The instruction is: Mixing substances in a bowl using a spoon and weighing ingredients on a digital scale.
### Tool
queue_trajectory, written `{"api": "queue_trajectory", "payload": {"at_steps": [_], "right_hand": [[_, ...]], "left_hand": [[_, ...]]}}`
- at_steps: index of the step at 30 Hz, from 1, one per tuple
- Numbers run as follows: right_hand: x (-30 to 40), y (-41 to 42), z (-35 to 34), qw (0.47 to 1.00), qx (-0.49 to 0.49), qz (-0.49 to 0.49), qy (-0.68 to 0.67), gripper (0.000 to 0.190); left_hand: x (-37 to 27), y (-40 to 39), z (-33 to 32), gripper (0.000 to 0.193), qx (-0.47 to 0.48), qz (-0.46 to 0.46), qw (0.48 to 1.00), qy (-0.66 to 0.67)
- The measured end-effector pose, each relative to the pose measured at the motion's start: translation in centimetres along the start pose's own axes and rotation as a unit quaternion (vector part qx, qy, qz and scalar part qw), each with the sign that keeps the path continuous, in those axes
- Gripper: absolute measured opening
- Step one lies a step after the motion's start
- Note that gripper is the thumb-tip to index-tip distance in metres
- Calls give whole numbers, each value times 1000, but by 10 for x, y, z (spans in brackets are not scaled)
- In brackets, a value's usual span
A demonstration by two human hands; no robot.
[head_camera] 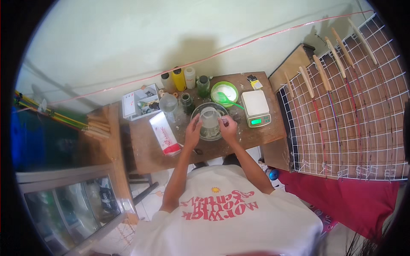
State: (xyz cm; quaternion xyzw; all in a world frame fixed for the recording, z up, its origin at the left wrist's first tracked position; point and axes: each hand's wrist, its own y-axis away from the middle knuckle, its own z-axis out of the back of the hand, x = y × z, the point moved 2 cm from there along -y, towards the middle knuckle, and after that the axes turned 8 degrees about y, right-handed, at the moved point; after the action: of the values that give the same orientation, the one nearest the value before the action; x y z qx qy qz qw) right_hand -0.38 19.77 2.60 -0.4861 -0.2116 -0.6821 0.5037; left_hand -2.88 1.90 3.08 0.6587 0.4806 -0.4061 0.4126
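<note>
Between both hands, over a clear round bowl (pixel 214 137), is a translucent plastic cup (pixel 210 117). My left hand (pixel 193 129) grips its left side and my right hand (pixel 228 127) its right side, near what looks like a handle. Whatever lies in the bowl is partly hidden by the cup. Behind the bowl stands a green bowl of white powder (pixel 229 91) with a green plastic spoon (pixel 224 98) resting across it. A digital kitchen scale (pixel 255 103) with a lit display is at the right. An open-mouthed dark glass jar (pixel 186 101) stands behind my left hand.
On the wooden table (pixel 150 163) are a white and red carton (pixel 165 134), a clear container (pixel 168 103), a divided white box (pixel 131 107) and several bottles, one yellow (pixel 179 79). A white wire grid (pixel 346 128) holding wooden-handled rods stands at the right, a glass-fronted cabinet (pixel 73 204) at the left.
</note>
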Motion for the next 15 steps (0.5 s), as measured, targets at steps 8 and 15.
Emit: {"api": "queue_trajectory", "payload": {"at_steps": [8,15], "right_hand": [[-9,-10,36,996,-30,-60,-57,12],[-31,-57,70,989,-23,-74,-128,11]], "left_hand": [[8,-16,-41,36,5,-37,994,-108],[24,-60,-86,40,25,-60,994,-82]]}}
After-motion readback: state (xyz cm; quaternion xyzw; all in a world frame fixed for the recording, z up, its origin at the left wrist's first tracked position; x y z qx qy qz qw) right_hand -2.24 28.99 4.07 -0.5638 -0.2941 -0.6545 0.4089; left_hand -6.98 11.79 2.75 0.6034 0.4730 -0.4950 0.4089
